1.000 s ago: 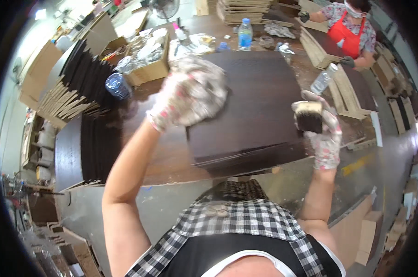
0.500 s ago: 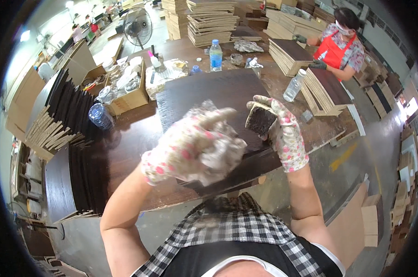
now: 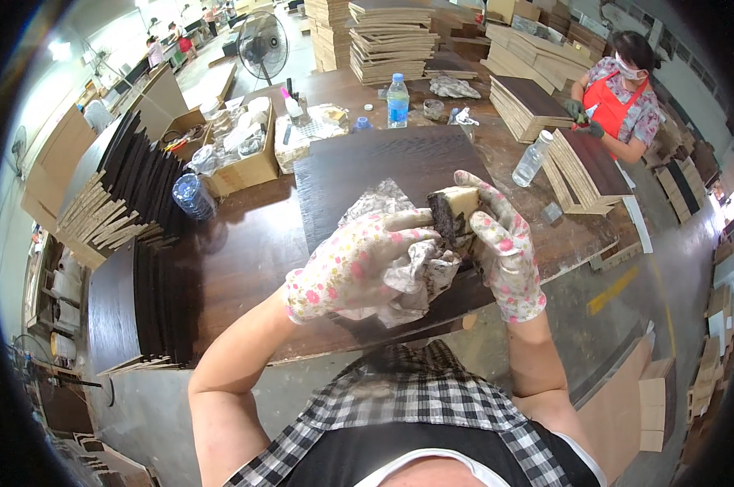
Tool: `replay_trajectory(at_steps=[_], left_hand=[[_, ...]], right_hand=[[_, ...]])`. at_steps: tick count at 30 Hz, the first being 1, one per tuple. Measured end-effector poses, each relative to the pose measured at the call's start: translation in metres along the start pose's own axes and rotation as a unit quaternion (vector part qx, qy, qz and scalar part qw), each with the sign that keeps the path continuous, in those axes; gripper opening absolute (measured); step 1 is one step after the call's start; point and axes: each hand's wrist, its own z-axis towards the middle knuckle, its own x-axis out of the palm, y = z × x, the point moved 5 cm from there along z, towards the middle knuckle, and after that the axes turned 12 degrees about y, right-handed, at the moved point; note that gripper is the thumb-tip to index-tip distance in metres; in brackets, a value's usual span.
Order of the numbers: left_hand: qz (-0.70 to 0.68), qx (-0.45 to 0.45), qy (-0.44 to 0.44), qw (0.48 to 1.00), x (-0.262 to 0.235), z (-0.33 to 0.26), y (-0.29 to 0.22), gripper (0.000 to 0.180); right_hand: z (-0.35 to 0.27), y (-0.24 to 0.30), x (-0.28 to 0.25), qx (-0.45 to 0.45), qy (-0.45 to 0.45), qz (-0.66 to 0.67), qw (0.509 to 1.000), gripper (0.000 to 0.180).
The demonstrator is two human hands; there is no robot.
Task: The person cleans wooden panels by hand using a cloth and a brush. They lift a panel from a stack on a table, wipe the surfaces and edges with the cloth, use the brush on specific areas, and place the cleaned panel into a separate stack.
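Observation:
Both of my hands wear white gloves with a floral print. My left hand [image 3: 346, 268] is closed round a crumpled, stained rag [image 3: 422, 282], part of which sticks out above the fingers. My right hand [image 3: 510, 256] grips a pale sponge block [image 3: 462, 200], whose left face is coated dark. The sponge meets the rag and my left fingertips just in front of my chest. Beneath both hands lies a dark wood-grain panel [image 3: 383, 154] on the brown worktable [image 3: 249, 243]; my hands cover its near part.
Stacked dark boards [image 3: 135, 195] stand at the left, beside a blue wrapped roll [image 3: 194, 197] and a cardboard box [image 3: 249, 169] of odds and ends. Water bottles [image 3: 398, 101] stand beyond the panel. A co-worker in a red apron [image 3: 614, 114] handles board stacks at the right.
My left hand has moved right with the rag, bringing it against the sponge. My right hand has turned the sponge so its dark face points left. The co-worker's hands have come together.

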Motion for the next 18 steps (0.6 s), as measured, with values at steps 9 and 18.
replay_trajectory(at_steps=[9, 18], left_hand=[[-0.002, -0.094, -0.194, 0.977, -0.050, -0.040, -0.003, 0.036], [-0.026, -0.222, -0.340, 0.913, -0.065, -0.113, 0.164, 0.019]], right_hand=[[-0.019, 0.017, -0.056, -0.041, -0.142, -0.079, 0.986, 0.046], [-0.021, -0.001, -0.118, -0.066, -0.215, -0.121, 0.967, 0.054]])
